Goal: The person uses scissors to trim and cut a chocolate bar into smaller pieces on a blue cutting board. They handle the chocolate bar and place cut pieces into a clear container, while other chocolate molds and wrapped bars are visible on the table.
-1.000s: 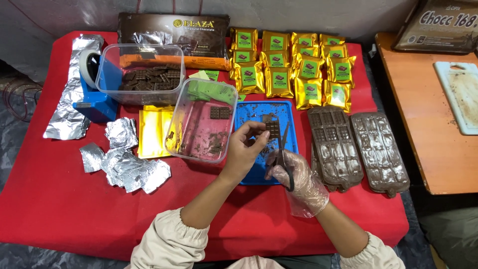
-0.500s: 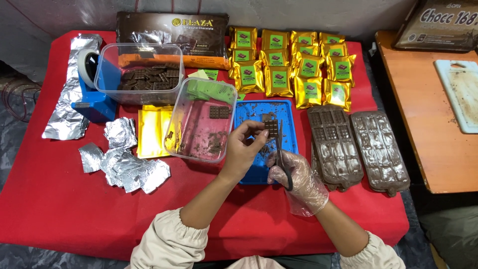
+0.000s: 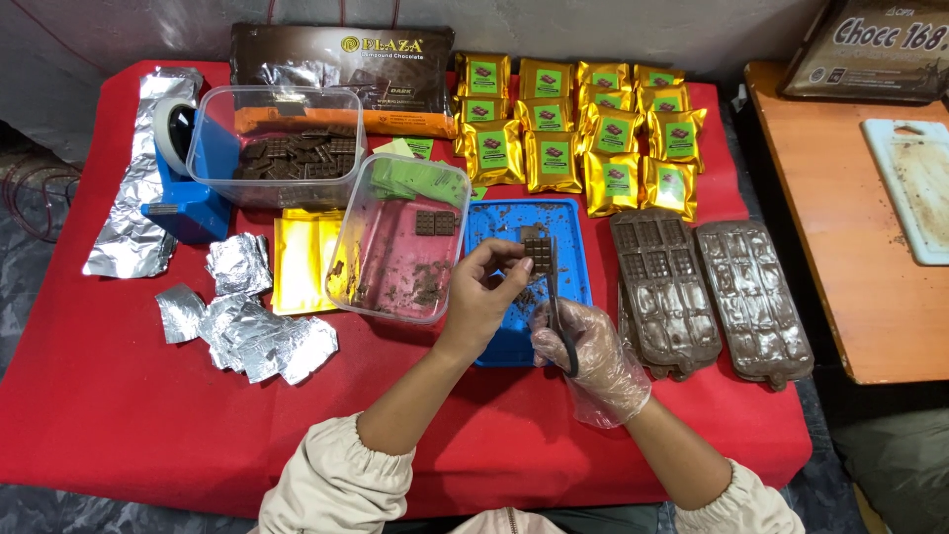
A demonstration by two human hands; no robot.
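Bare red cloth (image 3: 129, 396) lies open; clear tub (image 3: 395, 242) and moulds (image 3: 712, 287) flank the blue tray (image 3: 578, 222).

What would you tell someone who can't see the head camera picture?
Over a blue tray on a red table, a bare left hand holds a small chocolate bar while the gloved right hand trims it with scissors. Gold packets, foil pieces and chocolate moulds lie around.

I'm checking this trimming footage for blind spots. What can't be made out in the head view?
- Scissors: blades too thin and dark to tell open from closed; handles buried in the gloved right hand.
- Chocolate piece: lower edge hidden by the left hand fingertips.
- Blue tray: near half covered by both hands.
- Cutting board: cut off by the right edge.
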